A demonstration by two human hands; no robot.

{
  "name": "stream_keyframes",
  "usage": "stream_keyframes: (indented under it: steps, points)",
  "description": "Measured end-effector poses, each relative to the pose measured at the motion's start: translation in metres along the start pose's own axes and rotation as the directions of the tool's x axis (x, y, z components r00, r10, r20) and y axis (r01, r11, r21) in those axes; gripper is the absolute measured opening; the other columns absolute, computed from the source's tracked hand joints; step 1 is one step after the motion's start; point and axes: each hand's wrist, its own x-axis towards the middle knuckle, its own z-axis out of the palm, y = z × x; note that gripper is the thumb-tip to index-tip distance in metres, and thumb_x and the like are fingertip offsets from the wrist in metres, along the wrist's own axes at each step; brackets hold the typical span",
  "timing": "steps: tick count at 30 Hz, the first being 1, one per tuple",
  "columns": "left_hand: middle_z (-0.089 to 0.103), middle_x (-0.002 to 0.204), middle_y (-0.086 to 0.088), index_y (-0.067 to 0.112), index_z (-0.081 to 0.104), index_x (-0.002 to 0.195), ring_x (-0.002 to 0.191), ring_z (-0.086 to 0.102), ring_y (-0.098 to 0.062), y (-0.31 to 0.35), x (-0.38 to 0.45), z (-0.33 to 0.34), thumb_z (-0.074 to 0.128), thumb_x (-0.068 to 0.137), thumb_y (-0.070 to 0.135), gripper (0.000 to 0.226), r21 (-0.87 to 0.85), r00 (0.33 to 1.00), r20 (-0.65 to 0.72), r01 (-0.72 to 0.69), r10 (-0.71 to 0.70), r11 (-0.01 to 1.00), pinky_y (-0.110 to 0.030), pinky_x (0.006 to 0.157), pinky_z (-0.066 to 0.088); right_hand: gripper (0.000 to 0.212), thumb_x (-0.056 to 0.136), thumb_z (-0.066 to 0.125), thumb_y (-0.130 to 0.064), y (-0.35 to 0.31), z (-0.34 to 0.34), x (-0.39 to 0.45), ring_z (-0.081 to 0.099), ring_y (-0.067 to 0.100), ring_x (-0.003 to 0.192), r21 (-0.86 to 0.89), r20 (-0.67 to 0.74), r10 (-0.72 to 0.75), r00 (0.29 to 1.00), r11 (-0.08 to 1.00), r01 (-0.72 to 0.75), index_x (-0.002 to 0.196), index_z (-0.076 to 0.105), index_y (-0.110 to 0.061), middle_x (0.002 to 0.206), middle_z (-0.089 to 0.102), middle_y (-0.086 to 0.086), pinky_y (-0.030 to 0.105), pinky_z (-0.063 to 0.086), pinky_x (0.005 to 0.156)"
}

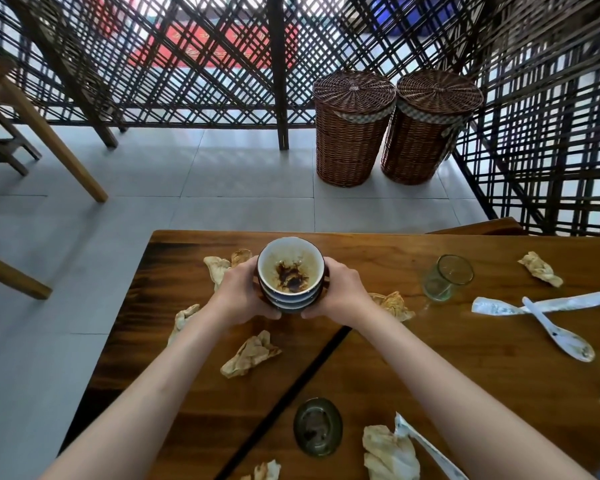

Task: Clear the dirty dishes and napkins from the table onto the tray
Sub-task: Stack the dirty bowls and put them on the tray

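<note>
A stack of dirty bowls [290, 271], white inside with dark sauce stains, is held over the wooden table [465, 358]. My left hand [241, 292] grips its left side and my right hand [340, 292] grips its right side. Several crumpled stained napkins lie around, one [250, 355] near my left forearm and one [394, 304] by my right wrist. A clear glass [445, 277] stands to the right. A white ceramic spoon [558, 332] lies on a torn wrapper [499, 306]. A small dark glass dish [317, 426] sits near the front. No tray is in view.
Two lidded wicker baskets [352, 129] [430, 126] stand on the tiled floor beyond the table, against a dark lattice screen [187, 64]. Wooden furniture legs [49, 133] are at the left. A bench end [478, 226] shows at the table's far right.
</note>
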Motion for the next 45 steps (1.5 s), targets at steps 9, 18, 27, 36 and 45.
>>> stream_keyframes:
  steps: [9,18,27,36,45]
  points:
    - [0.059,0.095,0.021,0.029,0.055,0.113,0.092,0.057,-0.006,0.021,-0.017,-0.009,0.094,0.040,0.014,0.085,0.022,0.995,0.026,-0.101,0.100,0.995,-0.015,0.074,0.043,0.079,0.041,0.093,-0.020,-0.011,-0.020,-0.024,0.058,0.013,0.100,-0.023,-0.038,-0.039,0.999,0.999,0.038,0.113,0.059,-0.022,0.106,0.066,-0.006,0.029,0.050,0.083]
    - [0.055,0.081,0.033,0.038,0.055,0.102,0.081,0.052,0.022,0.099,-0.065,-0.010,0.090,0.036,0.033,0.075,0.073,0.951,0.076,-0.304,0.298,0.950,0.002,0.059,0.038,0.072,0.043,0.091,-0.027,-0.028,-0.089,-0.112,0.061,0.013,0.099,-0.025,-0.135,-0.073,0.988,0.997,0.070,0.109,0.063,-0.021,0.105,0.068,-0.005,0.030,0.051,0.083]
    - [0.067,0.098,0.013,0.021,0.062,0.116,0.092,0.059,-0.001,0.177,-0.122,0.047,0.093,0.039,0.022,0.084,0.069,0.907,0.224,-0.379,0.356,0.923,-0.015,0.076,0.042,0.072,0.043,0.093,-0.026,0.007,-0.150,-0.219,0.060,0.014,0.100,-0.052,-0.211,-0.002,0.978,0.999,-0.010,0.109,0.063,-0.021,0.106,0.067,-0.004,0.031,0.050,0.082]
    - [0.069,0.103,0.010,0.021,0.061,0.118,0.095,0.060,-0.007,0.242,-0.194,0.157,0.094,0.040,0.025,0.085,0.031,0.874,0.295,-0.412,0.386,0.910,-0.027,0.084,0.050,0.059,0.042,0.093,-0.027,0.091,-0.212,-0.331,0.054,-0.017,0.074,-0.067,-0.215,0.034,0.976,0.997,-0.049,0.083,0.054,-0.044,0.077,0.055,-0.037,-0.002,0.038,0.059]
    - [0.066,0.117,0.008,0.024,0.056,0.126,0.112,0.057,-0.013,0.263,-0.225,0.251,0.093,0.044,0.034,0.091,0.082,0.920,0.252,-0.329,0.300,0.941,-0.036,0.092,0.049,0.093,0.043,0.091,-0.039,0.174,-0.237,-0.365,0.049,0.007,0.110,-0.127,-0.191,-0.049,0.980,0.992,0.025,0.127,0.056,-0.021,0.123,0.062,-0.004,0.013,0.035,0.082]
